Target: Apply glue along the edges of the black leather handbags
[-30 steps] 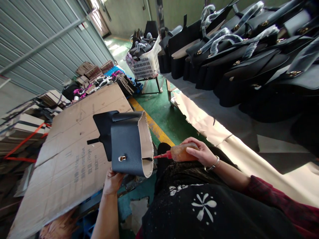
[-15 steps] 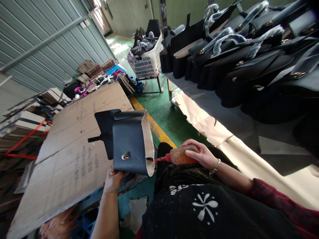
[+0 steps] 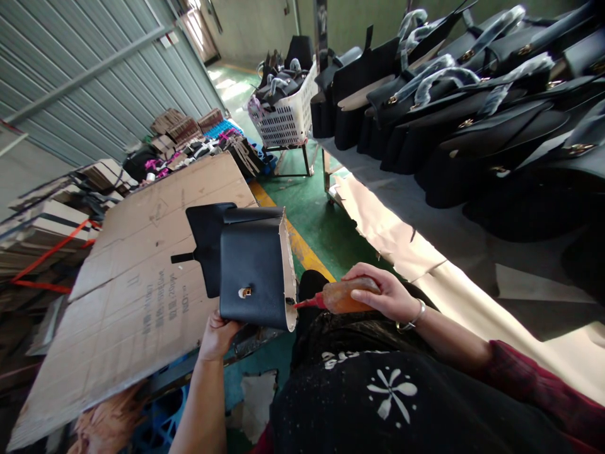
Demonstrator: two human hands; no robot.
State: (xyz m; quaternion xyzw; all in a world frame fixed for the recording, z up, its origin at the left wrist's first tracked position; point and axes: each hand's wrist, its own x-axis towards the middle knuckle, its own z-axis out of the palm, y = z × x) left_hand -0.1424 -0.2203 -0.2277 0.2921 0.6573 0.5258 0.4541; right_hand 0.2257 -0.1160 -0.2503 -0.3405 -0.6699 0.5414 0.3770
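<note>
A black bag piece (image 3: 253, 271) with a small gold clasp (image 3: 245, 292) hangs over the cardboard's right edge, its flap and narrow strap spread to the left. My left hand (image 3: 218, 337) grips its lower left corner; some fingers are hidden behind it. My right hand (image 3: 385, 293) is wrapped round an amber squeeze bottle (image 3: 347, 296) with a red nozzle (image 3: 311, 302). The nozzle's tip points left and meets the pale raw edge (image 3: 289, 271) of the bag piece near its lower end, by a small dark spot.
A large cardboard sheet (image 3: 118, 277) covers the surface at left, with stacked pieces (image 3: 57, 221) beyond. A white basket (image 3: 283, 120) of bags stands on a metal frame ahead. Many black bags (image 3: 472, 126) fill the table at right, brown paper (image 3: 425, 265) along its near side.
The bag piece and my left hand have shifted slightly right in the view, and the nozzle tip stays at the raw edge. The background has also shifted a little to the right.
</note>
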